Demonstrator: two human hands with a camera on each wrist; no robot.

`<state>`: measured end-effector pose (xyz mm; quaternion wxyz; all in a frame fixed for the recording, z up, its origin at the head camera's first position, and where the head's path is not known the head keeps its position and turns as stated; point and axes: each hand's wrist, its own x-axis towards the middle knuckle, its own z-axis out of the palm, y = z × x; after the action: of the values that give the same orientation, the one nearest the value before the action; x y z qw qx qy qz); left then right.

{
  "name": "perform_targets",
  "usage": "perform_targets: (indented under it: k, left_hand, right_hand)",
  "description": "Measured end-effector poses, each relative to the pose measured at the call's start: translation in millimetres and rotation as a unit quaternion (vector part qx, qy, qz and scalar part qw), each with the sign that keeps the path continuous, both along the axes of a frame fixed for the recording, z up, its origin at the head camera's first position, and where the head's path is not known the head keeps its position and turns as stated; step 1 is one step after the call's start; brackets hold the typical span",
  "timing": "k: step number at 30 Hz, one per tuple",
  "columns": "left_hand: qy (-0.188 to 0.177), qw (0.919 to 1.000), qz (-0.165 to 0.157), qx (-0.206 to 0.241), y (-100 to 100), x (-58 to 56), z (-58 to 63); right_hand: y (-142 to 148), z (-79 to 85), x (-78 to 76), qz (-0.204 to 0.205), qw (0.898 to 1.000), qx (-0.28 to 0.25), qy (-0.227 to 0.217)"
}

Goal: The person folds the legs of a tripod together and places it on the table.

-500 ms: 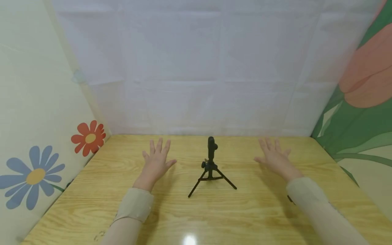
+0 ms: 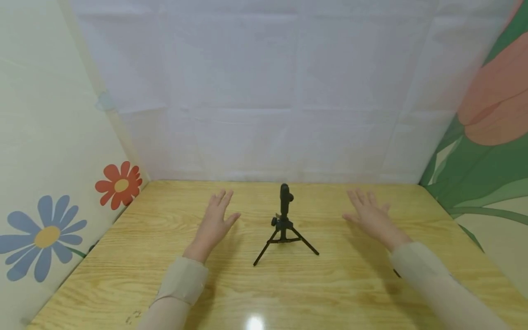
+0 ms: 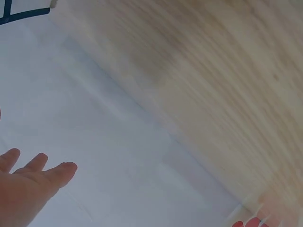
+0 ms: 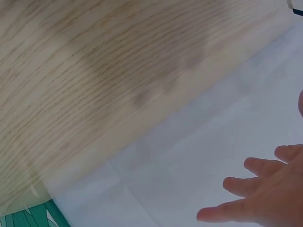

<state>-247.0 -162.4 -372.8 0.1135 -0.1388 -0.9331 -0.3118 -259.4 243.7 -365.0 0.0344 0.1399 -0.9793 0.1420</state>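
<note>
In the head view a small black tripod (image 2: 283, 222) stands upright on the wooden table, its legs spread. To its left my left hand (image 2: 213, 222) hovers with fingers stretched and thumb pointing toward the tripod, holding nothing. My right hand (image 2: 369, 217) is held out on the other side, fingers spread and likewise free of any object. Both hands are apart from the tripod. In the left wrist view part of the left hand (image 3: 33, 187) shows at the lower left; the right wrist view has the right hand (image 4: 270, 189) at its lower right.
The wooden table (image 2: 264, 288) reaches back to a white cloth (image 2: 247, 91) hanging behind it. Side panels carry printed flowers, a blue one (image 2: 47, 237) and a red one (image 2: 121, 185) on the left, a large pink one (image 2: 497, 96) on the right.
My left hand has turned slightly and shifted a little to the right, its fingers now closer together. My right hand has moved only slightly. The tripod stays where it was.
</note>
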Motion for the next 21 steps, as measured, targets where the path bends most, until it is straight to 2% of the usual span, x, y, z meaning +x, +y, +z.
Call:
perform_targets:
  k: [5, 10, 17, 21]
  left_hand:
    - [0.002, 0.9975, -0.003, 0.071, 4, 2.5, -0.4]
    - [-0.015, 0.9916, -0.010, 0.128, 8, 5.1, 2.5]
    - [-0.006, 0.9908, -0.020, 0.134, 14, 9.1, 4.7]
    - [0.003, 0.9915, -0.025, 0.127, 16, 10.2, 6.5]
  right_hand:
    - [-7, 2.6, 10.1, 0.010, 0.999, -0.036, 0.008]
    - [-15, 6.6, 20.5, 0.017, 0.999, -0.042, 0.029]
    - [-23, 7.1, 32.9, 0.028, 0.997, -0.041, 0.055]
    - [-25, 5.2, 38.3, 0.025, 0.997, -0.049, 0.054]
